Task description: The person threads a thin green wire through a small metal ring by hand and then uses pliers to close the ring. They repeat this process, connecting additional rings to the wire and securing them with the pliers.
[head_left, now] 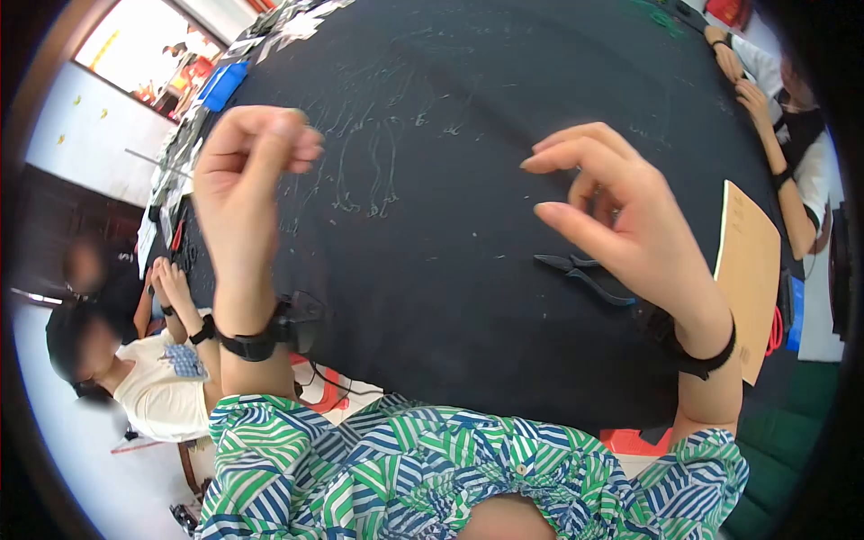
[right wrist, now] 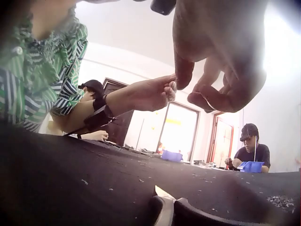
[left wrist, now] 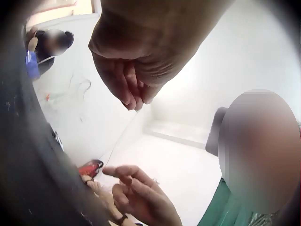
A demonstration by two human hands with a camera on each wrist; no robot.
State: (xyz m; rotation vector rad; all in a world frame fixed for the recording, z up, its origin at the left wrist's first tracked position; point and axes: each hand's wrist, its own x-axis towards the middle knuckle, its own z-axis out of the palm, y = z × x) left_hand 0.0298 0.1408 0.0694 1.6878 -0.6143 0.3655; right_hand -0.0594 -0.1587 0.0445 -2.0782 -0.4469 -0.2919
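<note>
My left hand (head_left: 243, 198) is raised over the black table (head_left: 432, 306), thumb and fingertips pressed together. A faint thin line (left wrist: 117, 141) runs down from its fingertips in the left wrist view; I cannot see it clearly in the head view. Across from it, my right hand (head_left: 630, 207) hovers with fingers bent and spread, the thumb apart from them. Whether the line reaches this hand is unclear. Below the right hand lie dark pliers with blue handles (head_left: 598, 286). Clear looped strands (head_left: 345, 166) with small pieces at their ends lie between and beyond the hands.
A tan notebook (head_left: 749, 270) stands out at the right table edge, near a blue item and red cord. Papers and a blue bin (head_left: 223, 85) line the left edge. People sit at both sides. Green tangled strands (head_left: 664, 20) lie far back.
</note>
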